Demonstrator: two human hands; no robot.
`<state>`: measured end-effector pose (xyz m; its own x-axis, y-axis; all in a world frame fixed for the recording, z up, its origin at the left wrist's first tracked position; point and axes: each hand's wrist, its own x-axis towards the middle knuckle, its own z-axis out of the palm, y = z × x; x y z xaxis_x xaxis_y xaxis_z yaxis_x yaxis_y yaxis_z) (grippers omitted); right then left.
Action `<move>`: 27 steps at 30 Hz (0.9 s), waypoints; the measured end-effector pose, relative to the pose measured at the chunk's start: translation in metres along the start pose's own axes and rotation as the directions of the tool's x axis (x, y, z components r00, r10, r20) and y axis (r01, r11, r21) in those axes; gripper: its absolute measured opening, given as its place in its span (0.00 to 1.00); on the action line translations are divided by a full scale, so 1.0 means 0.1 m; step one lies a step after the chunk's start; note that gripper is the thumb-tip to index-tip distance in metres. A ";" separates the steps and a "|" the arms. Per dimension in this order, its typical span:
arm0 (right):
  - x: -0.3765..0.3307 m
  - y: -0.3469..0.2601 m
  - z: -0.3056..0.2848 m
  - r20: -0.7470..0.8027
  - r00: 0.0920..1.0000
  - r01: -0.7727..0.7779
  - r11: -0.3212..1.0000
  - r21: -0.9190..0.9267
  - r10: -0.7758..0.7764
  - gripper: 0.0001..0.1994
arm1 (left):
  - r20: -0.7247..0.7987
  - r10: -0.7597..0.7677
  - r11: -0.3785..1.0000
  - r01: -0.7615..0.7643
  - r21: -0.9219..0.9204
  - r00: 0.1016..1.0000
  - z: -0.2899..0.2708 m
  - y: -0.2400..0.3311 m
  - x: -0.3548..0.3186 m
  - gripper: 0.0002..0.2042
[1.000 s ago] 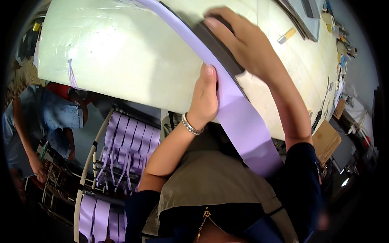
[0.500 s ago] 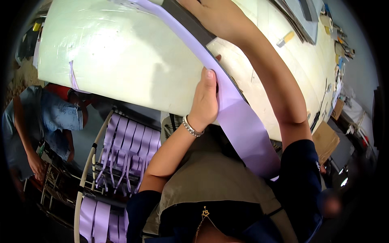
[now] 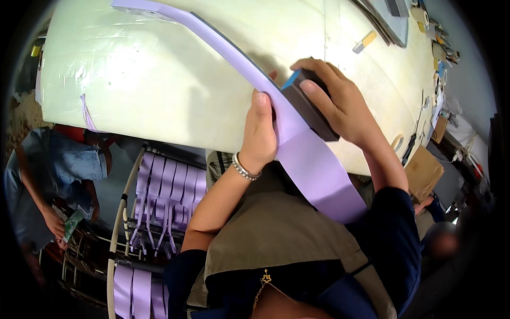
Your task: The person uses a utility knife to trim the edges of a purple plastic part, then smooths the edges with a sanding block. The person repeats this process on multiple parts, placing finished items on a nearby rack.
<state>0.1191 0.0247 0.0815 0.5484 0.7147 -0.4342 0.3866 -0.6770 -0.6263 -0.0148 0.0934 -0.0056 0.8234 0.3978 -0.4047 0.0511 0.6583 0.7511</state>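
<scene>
— Since a moment ago your right hand (image 3: pixel 345 103) has come back toward you along the lilac strip (image 3: pixel 297 138), and the dark block with a blue edge (image 3: pixel 308 103) came with it. Your left hand (image 3: pixel 260 130) stayed at the near table edge.

— How will the strip handle?

— I judge it light and soft, a little slippery. It bends over the edge of the pale table (image 3: pixel 149 90) and hangs down to your lap, so it can slide off. Look first at the left: the white rack (image 3: pixel 127 212) beside you carries many such strips (image 3: pixel 170 186), hanging over its bars. A person in a blue shirt (image 3: pixel 58 165) stands beyond it.

— And my hands?

— Your left hand, with the bracelet (image 3: pixel 245 169), lies flat with fingers together and pins the strip at the edge. This is a good place to hold. Your right hand is closed around the block and presses it on the strip. The block looks stiff and solid. Farther right lies a brown cardboard box (image 3: pixel 425 173); what it contains I cannot tell.
</scene>
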 end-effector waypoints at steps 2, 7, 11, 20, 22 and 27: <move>0.20 -0.06 0.04 -0.002 1.000 0.003 1.000 -0.021 -0.003 0.19 | 0.057 0.026 0.994 -0.032 0.104 0.998 -0.07 -0.10 0.02 0.32; 1.42 -0.49 0.27 -0.085 0.996 0.008 1.000 0.001 -0.008 0.25 | 0.070 -0.054 0.995 0.048 0.091 0.996 -0.07 -0.09 -0.01 0.32; 1.40 -0.32 0.06 -0.201 0.972 -0.100 0.988 0.121 0.123 0.28 | 0.056 -0.099 0.987 0.091 0.130 0.993 -0.02 0.05 0.02 0.30; -0.35 1.48 -0.26 -0.735 0.646 -0.416 0.903 -0.110 0.207 0.23 | 0.224 0.203 0.821 -0.290 0.491 0.953 0.08 1.18 0.50 0.25; -0.66 1.67 -0.23 -0.788 0.578 -0.531 0.831 -0.166 0.211 0.24 | 0.354 0.290 0.598 -0.458 0.658 0.889 0.17 1.98 0.76 0.25; -1.23 1.80 -0.03 -0.938 0.332 -0.444 0.894 -0.062 0.099 0.25 | 0.558 0.336 -0.050 -0.578 0.815 0.758 0.80 3.05 0.84 0.25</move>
<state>0.1234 -0.1860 0.0238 0.9160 0.0051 0.4012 0.1482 -0.9335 -0.3265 0.1149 0.2763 0.2308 0.9571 0.1663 0.2371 -0.0179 -0.7831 0.6216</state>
